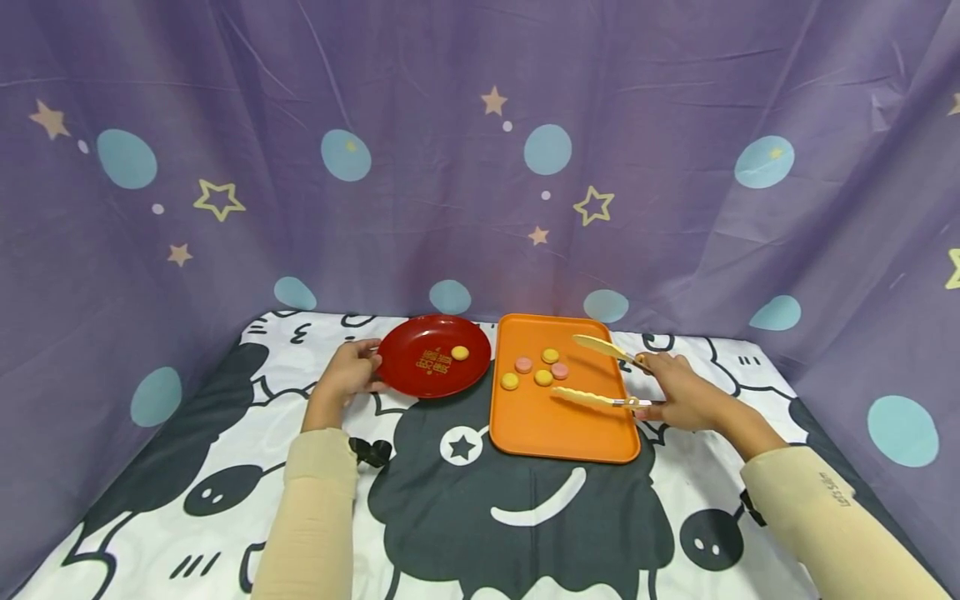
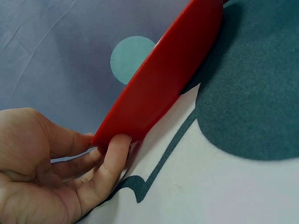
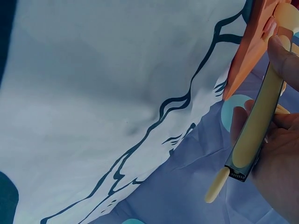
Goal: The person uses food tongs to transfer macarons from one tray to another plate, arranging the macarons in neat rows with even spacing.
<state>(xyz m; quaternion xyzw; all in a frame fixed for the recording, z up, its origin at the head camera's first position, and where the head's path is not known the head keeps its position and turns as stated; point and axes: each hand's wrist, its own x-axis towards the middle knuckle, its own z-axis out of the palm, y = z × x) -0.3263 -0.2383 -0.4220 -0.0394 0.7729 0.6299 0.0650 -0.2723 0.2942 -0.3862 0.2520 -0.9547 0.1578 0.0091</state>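
Observation:
My left hand [image 1: 350, 371] holds the left rim of a round red plate [image 1: 405, 367]; in the left wrist view the thumb is at the rim and the fingers reach beneath. One yellow macaron [image 1: 460, 353] lies on the plate, right of its gold lettering. In my right hand [image 1: 686, 393] is a pair of tongs [image 1: 592, 398] with cream-coloured tips, spread apart over the orange tray [image 1: 558, 437]. Between and left of the tips lie pink macarons [image 1: 523, 365] and yellow macarons [image 1: 510, 381]. The right wrist view shows the tongs' yellow handle [image 3: 257, 121] in the grip.
A white and dark cartoon-print cloth [image 1: 525, 550] covers the table. Behind it hangs a purple curtain [image 1: 420, 225] with stars and blue ovals. The plate stands close to the tray's left edge, near the back of the table.

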